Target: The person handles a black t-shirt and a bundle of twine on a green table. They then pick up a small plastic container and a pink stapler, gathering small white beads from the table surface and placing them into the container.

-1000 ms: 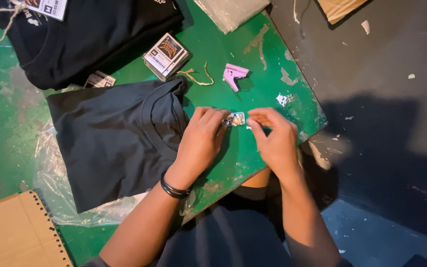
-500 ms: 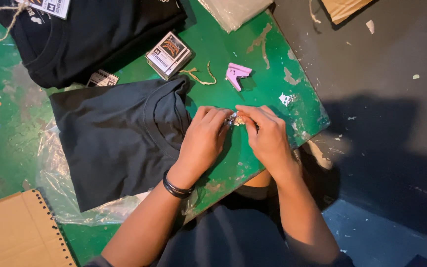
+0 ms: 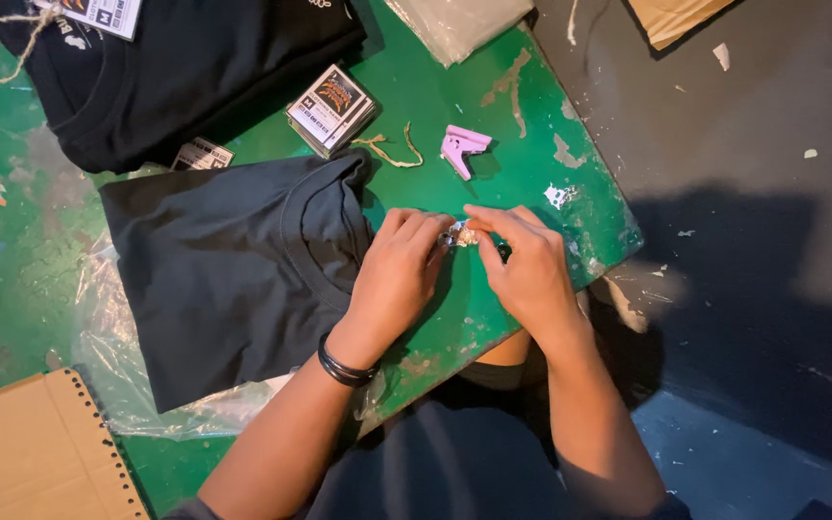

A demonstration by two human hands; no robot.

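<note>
My left hand [image 3: 399, 274] and right hand [image 3: 524, 270] pinch a small crinkled tag [image 3: 461, 234] beside the folded black cotton shirt [image 3: 228, 274], near the scuffed green table [image 3: 532, 144] edge.

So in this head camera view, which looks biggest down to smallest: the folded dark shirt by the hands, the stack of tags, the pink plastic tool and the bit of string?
1. Folded dark shirt, by far.
2. Stack of tags.
3. Pink plastic tool and bit of string: they look about alike, so I would not rank them.
</note>
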